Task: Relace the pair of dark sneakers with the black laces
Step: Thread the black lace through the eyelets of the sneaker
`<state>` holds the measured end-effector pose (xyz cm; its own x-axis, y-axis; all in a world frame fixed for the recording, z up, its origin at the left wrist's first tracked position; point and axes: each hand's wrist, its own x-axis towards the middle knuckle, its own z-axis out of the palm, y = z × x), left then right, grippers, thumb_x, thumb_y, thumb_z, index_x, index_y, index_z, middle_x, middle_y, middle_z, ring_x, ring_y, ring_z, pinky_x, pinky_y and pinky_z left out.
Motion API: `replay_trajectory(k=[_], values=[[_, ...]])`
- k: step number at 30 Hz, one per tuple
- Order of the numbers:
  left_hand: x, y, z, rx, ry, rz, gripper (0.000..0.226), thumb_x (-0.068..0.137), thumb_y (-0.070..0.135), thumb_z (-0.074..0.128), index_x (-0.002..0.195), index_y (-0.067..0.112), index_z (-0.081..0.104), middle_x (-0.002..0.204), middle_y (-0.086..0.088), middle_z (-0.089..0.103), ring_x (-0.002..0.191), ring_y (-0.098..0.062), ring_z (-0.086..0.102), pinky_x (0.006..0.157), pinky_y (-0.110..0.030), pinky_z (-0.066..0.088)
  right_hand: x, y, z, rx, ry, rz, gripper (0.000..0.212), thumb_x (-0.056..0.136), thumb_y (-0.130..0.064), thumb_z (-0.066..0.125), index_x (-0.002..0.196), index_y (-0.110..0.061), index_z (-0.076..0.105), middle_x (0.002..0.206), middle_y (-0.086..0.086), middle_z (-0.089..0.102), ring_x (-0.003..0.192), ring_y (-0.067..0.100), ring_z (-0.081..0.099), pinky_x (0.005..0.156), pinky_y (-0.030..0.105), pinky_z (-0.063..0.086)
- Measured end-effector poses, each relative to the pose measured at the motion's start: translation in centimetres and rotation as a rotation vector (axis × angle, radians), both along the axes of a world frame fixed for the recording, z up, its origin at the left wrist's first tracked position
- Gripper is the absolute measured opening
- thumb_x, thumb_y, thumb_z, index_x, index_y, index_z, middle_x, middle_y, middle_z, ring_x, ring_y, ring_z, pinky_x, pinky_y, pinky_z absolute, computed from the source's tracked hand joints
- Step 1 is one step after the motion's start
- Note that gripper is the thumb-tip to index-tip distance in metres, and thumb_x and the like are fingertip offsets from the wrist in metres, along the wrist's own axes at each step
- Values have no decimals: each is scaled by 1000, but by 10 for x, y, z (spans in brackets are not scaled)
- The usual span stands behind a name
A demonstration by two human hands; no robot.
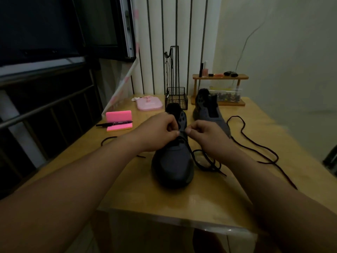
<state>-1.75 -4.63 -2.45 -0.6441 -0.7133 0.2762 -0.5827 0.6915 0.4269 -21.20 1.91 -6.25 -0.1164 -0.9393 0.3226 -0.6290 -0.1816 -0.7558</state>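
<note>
The near sneaker (172, 167) sits in the middle of the counter (182, 201), toe toward the person. Above its eyelets the left grip (156, 132) and right grip (207, 136) almost meet, each pinching the black lace (200, 161), whose slack loops just right of that sneaker. Behind and to the right of it stands the second sneaker (207, 108), and the other lace (255, 143) sprawls farther right. Left of it lie a pink notepad (119, 121) and a black marker (114, 123).
</note>
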Motion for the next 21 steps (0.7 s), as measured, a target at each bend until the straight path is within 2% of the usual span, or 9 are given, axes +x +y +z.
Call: replay_trajectory(k=[3, 5, 8, 11, 16, 18, 21], values=[[0, 1, 10, 23, -90, 28, 11, 100, 33, 67, 106, 24, 68, 101, 11, 57, 91, -6, 59, 73, -21, 48, -2, -5, -12, -21, -56, 3, 14, 102, -32, 65, 95, -22, 71, 88, -2, 71, 80, 11, 65, 72, 32, 52], [0, 0, 15, 57, -125, 41, 13, 100, 29, 65, 109, 21, 70, 102, 11, 60, 91, -6, 60, 73, -20, 48, -3, -7, -15, -42, -48, 1, 14, 102, -32, 64, 95, -22, 70, 86, -3, 70, 77, 7, 63, 68, 24, 50], [-2, 0, 15, 129, -59, 59, 11, 101, 19, 63, 107, 19, 72, 98, 8, 67, 86, -7, 63, 66, -20, 47, -3, -9, -17, -71, -31, -1, 15, 103, -31, 64, 94, -19, 68, 80, -5, 66, 68, 1, 58, 58, 13, 43], [-4, 1, 10, 120, -12, 55, 10, 101, 16, 63, 105, 20, 71, 98, 9, 62, 85, -4, 60, 68, -14, 46, -3, -7, -17, -100, -3, -11, 17, 103, -29, 64, 93, -16, 67, 75, -5, 62, 64, -1, 53, 56, 12, 41], [-6, -1, -4, 4, -37, 57, 9, 101, 27, 66, 109, 28, 71, 110, 7, 46, 97, -5, 51, 78, -11, 37, -2, -7, -16, -130, 34, -42, 16, 102, -30, 64, 92, -18, 66, 79, -4, 64, 71, 3, 57, 57, 14, 42], [-6, 0, -9, -4, -12, 64, 14, 102, 27, 66, 114, 26, 72, 108, 8, 45, 98, -5, 49, 79, -11, 37, -2, -7, -16, -125, 58, -66, 15, 102, -31, 64, 92, -19, 65, 81, -6, 64, 74, 5, 58, 56, 14, 40], [-7, 1, -14, -18, 49, 71, 17, 100, 26, 68, 116, 25, 74, 107, 8, 48, 98, -4, 51, 81, -13, 39, 0, -5, -16, -144, 79, -75, 15, 102, -31, 64, 92, -20, 63, 82, -6, 64, 73, 6, 58, 59, 21, 43]])
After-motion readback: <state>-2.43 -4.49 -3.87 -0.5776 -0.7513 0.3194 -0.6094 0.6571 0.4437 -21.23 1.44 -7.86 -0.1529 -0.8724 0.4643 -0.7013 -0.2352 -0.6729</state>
